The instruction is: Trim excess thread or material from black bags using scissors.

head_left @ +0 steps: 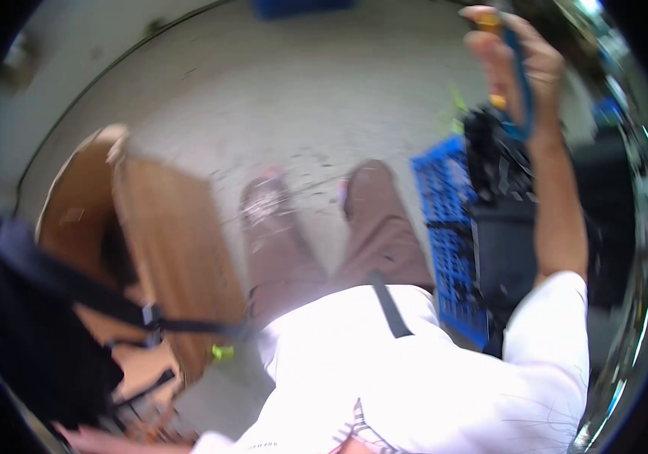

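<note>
My right hand (539,72) is raised at the upper right. Its fingers are closed around a hand tool with blue and orange handles (520,68); the tool's working end is out of view at the top edge. At the lower left lies my left hand (97,440), blurred and partly cut off, beside a black bag (44,340). Its fingers cannot be made out. A black strap (195,327) stretches from the bag towards my waist.
An open cardboard box (172,242) stands on my left. On my right are a blue plastic crate (452,242) and black plastic bags (494,151). Another blue object (301,6) sits far ahead on the grey floor (286,91). A small bright green scrap (222,352) lies by the box.
</note>
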Tool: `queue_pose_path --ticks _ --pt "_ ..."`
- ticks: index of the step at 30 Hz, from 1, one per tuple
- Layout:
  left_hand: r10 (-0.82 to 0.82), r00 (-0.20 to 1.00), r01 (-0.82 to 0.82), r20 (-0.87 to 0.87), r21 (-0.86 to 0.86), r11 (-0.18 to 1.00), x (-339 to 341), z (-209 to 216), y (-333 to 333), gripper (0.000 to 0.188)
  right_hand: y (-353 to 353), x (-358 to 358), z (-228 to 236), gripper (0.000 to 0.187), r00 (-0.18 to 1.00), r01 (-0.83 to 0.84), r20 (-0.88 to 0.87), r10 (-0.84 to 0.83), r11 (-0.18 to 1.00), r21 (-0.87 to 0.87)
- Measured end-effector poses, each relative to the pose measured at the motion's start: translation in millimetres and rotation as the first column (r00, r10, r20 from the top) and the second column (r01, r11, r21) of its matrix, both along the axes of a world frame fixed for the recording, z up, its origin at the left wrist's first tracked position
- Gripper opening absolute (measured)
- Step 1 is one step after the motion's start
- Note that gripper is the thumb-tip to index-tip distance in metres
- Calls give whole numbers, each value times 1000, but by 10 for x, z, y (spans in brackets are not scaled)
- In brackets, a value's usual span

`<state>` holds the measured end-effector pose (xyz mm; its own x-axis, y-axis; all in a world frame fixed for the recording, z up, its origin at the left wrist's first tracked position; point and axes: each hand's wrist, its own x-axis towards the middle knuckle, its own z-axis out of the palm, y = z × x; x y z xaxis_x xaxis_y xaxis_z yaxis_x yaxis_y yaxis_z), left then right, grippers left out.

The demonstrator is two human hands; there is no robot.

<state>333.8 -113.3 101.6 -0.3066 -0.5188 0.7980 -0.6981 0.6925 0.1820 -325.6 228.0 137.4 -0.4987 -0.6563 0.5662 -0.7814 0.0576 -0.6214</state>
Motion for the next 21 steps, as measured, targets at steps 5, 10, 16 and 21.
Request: queue_pose_path --ticks 5,10,16,21 --pt "-265 964 268 -36 161 950 -1951 -1249 -1474 54 1212 215 -369 30 814 413 366 -451 893 181" --pt "-249 966 230 68 213 950 -2293 -1773 -1792 53 2631 691 -767 35 336 852 78 -938 339 399" --pt "-104 983 74 153 186 980 -1828 -1925 -1457 54 3913 1043 -1093 46 -327 908 -286 -901 -383 171" --pt "29 974 -89 223 261 961 -2060 -1641 -1018 58 4042 1136 -1568 54 -475 738 -119 -872 -468 485"
